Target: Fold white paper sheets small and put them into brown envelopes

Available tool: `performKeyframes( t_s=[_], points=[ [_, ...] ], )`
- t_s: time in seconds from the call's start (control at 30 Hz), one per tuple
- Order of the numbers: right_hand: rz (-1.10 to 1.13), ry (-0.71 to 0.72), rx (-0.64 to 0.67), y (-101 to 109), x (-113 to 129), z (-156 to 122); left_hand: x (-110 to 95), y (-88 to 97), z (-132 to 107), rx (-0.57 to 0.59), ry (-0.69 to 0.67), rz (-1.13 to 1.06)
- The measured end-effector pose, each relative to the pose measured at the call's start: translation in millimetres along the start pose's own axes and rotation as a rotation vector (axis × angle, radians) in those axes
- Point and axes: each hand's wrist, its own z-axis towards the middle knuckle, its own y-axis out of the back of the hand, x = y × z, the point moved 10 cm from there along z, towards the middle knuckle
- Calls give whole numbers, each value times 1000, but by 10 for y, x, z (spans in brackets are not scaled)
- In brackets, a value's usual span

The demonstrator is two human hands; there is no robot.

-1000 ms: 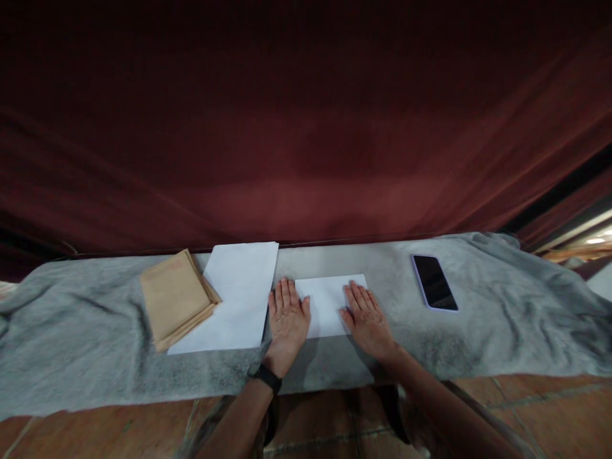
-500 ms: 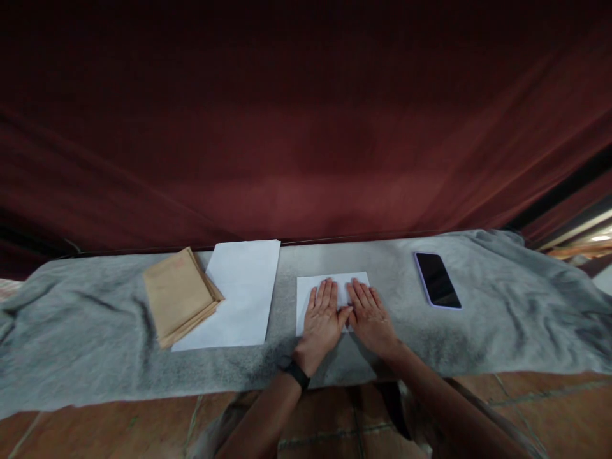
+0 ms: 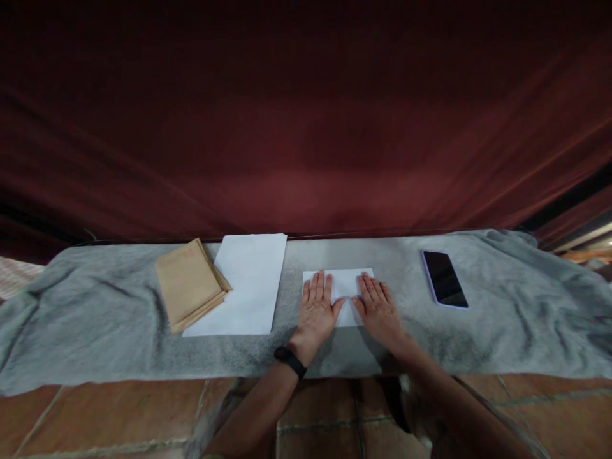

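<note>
A small white sheet of paper [image 3: 345, 284], which looks folded, lies flat on the grey cloth in front of me. My left hand [image 3: 316, 311] rests palm down on its left part, fingers stretched out and thumb pointing inward. On the right part lies my right hand [image 3: 380, 315], also flat with its fingers extended. A gap separates the two thumbs, and paper shows between them. Both palms hide much of the sheet's left and right sides. A black band [image 3: 291, 361] circles my left wrist.
Left of my hands are larger white sheets [image 3: 253, 280], partly covered by a stack of brown envelopes [image 3: 189, 280]. A phone in a purple case [image 3: 444, 279] lies to the right. Grey cloth [image 3: 115, 357] covers the narrow surface; dark red fabric [image 3: 306, 159] hangs behind, with floor tiles [image 3: 119, 414] below.
My hands have slid apart, left hand towards the left and right hand towards the right, baring the paper's middle. The whole view has shifted slightly.
</note>
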Motion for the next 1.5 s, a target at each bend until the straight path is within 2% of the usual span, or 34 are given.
performKeyframes(
  t_s=[0.17, 0.27, 0.37, 0.47, 0.6, 0.8, 1.07, 1.3, 1.5],
  points=[
    [-33, -81, -38, 2, -213, 25, -12, 6, -14, -15, 24, -3],
    [-9, -105, -81, 27, -237, 71, -21, 21, -18, -32, 31, 0],
    [100, -59, -76, 13, -80, 145, -82, 41, -15, -45, -13, -9],
    [197, 27, 8, -70, 192, 196, -160, 54, -10, -45, -75, -13],
    [195, 107, 87, -150, 432, 195, -233, 54, -10, -44, -126, 26],
    [83, 95, 95, -164, 380, 188, -318, -11, -12, -2, -161, 123],
    [-8, 134, 72, -152, 347, 176, -366, -29, -1, 31, -169, 111],
    [-20, 95, 12, -98, 211, 188, -123, -26, -28, 41, -33, -44],
    [10, 31, -23, -62, 40, 182, 91, -9, -52, -1, 56, -46]
  ],
)
